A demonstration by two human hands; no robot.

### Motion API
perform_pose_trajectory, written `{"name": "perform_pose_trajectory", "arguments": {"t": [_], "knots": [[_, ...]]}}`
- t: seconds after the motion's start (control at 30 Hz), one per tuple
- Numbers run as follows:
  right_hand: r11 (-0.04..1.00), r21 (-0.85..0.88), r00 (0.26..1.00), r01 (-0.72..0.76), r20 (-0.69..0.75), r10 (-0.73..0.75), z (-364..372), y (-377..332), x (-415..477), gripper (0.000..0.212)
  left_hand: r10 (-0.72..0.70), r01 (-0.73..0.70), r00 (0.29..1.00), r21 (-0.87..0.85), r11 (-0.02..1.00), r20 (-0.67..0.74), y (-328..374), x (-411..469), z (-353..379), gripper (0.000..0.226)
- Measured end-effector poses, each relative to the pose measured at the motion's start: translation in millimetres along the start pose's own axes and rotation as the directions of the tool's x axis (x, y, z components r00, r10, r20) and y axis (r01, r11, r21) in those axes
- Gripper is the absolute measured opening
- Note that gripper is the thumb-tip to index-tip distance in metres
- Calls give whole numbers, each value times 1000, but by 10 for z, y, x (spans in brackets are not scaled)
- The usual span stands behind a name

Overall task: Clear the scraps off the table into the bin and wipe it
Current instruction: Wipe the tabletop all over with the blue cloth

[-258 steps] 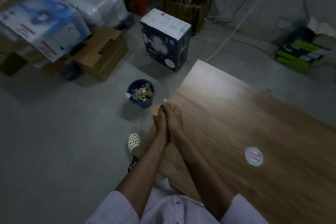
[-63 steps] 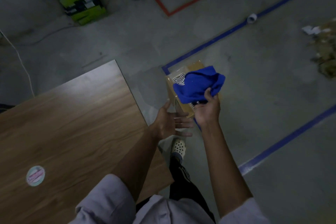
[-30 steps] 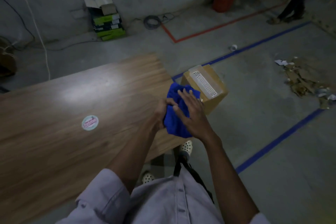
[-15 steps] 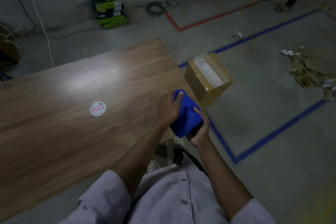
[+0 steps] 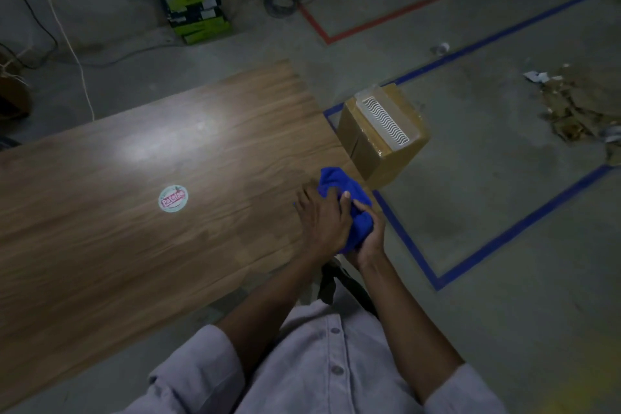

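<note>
A bunched blue cloth [image 5: 349,198] lies at the near right corner of the wooden table [image 5: 141,205]. My left hand [image 5: 322,218] lies on top of the cloth, fingers curled over it. From the right and below, my right hand [image 5: 368,239] grips the cloth's lower end at the table's edge. A round white and pink sticker [image 5: 173,198] is on the tabletop to the left of my hands. No scraps show on the tabletop, and the bin is out of view.
A taped cardboard box [image 5: 379,144] stands on the floor just beyond the table's right end. Blue tape lines [image 5: 497,239] mark the floor. Torn cardboard scraps [image 5: 571,111] lie at far right. Stacked green boxes [image 5: 195,10] and cables sit by the wall.
My right hand lifted the blue cloth off the box and brought it to the table corner. My left hand closed over it. Over the last half second the hands barely shifted.
</note>
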State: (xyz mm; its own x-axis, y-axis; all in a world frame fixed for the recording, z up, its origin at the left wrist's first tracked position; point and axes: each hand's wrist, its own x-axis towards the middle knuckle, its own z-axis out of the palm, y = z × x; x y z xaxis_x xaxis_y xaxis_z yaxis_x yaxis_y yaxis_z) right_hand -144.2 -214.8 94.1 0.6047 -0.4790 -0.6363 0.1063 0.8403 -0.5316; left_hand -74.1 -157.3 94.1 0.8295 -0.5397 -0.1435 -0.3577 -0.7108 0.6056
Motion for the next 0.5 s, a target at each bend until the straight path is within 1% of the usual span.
{"name": "perform_pose_trajectory", "arguments": {"t": [0.03,0.07,0.1,0.13,0.17,0.23,0.3,0.33,0.37,0.4,0.43,0.5], "knots": [[1000,5,1000,11,-12,-11,-14,-14,0,33,20,-20,1000,2,1000,-19,-26,33,-28,44],[1000,16,1000,12,-9,-12,-11,-29,1,30,28,-28,999,-35,999,18,-36,56,-48,48],[1000,20,1000,8,6,-8,-1,-36,10,30,51,-42,995,-110,993,80,-51,84,-3,53],[1000,17,1000,3,18,-3,-6,-21,48,36,61,-28,984,-193,981,167,-50,96,57,58],[1000,4,999,-3,43,2,6,0,77,44,49,16,968,-253,967,248,-50,108,135,61],[999,-30,998,-18,53,20,31,67,138,56,17,87,928,-263,961,371,-38,145,207,64],[999,-9,999,-46,10,46,-8,111,182,58,30,88,898,-245,966,440,-12,163,224,58],[998,-7,998,-55,-7,55,-37,110,194,53,61,75,898,-289,954,435,-7,161,217,55],[998,-15,999,-53,-11,53,-54,97,198,46,93,62,921,-378,924,379,-10,154,213,54],[998,-46,998,-52,-25,51,-82,77,226,36,108,38,952,-462,886,285,-27,130,220,57],[996,-76,997,-51,-54,47,-89,53,258,29,126,-15,973,-495,869,192,-66,93,244,56],[992,-121,989,-26,-149,7,-126,3,365,21,199,-157,978,-423,893,58,-194,12,320,37]]}}
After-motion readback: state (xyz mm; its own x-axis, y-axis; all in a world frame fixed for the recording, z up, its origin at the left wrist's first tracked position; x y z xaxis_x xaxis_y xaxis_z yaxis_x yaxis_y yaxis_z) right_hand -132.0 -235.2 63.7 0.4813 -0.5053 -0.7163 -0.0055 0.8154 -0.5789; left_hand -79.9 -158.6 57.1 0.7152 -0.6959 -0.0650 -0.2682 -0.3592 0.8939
